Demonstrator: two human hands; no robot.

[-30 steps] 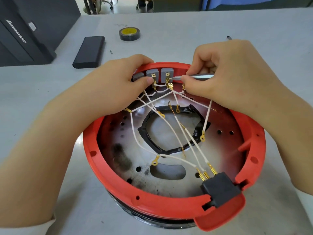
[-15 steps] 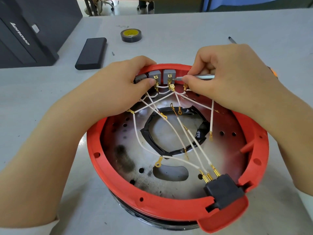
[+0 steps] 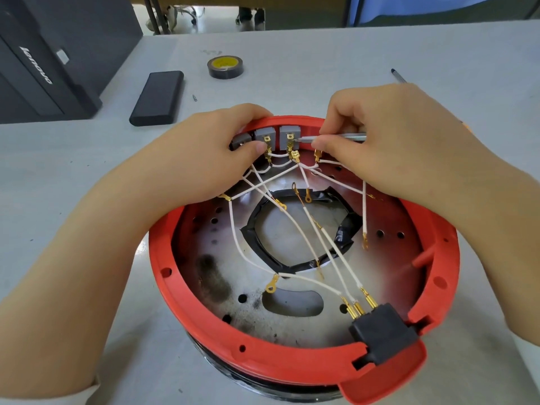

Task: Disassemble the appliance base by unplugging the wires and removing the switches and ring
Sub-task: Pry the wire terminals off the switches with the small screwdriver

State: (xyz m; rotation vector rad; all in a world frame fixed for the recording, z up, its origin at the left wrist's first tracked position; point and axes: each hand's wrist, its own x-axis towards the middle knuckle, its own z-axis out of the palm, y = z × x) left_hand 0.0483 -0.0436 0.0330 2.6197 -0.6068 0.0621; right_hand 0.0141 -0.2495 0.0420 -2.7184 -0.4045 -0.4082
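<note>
1. We locate the appliance base [image 3: 304, 287] at the centre of the surface [image 3: 409, 59], with its red ring [image 3: 163, 258] on top and three grey switches [image 3: 289, 137] set in the far wall.
2. Our left hand [image 3: 204, 162] curls over the far-left rim; its thumb presses the left and middle switches, and the fingers hook outside the ring.
3. Our right hand [image 3: 388, 141] pinches a thin metal tool [image 3: 336, 137]. The tool's long axis runs left to right, and its tip meets the gold terminal on the rightmost switch.
4. We judge that the right hand, the nearer one, works this terminal; the connector lies just left of its fingertips.
5. White wires [image 3: 321, 238] cross the pan to the black plug block [image 3: 382, 334] at the near edge, still attached.
6. The dark case [image 3: 43, 54] at far left reads "lenovo". The tape roll [image 3: 225, 67] shows no legible writing.
</note>
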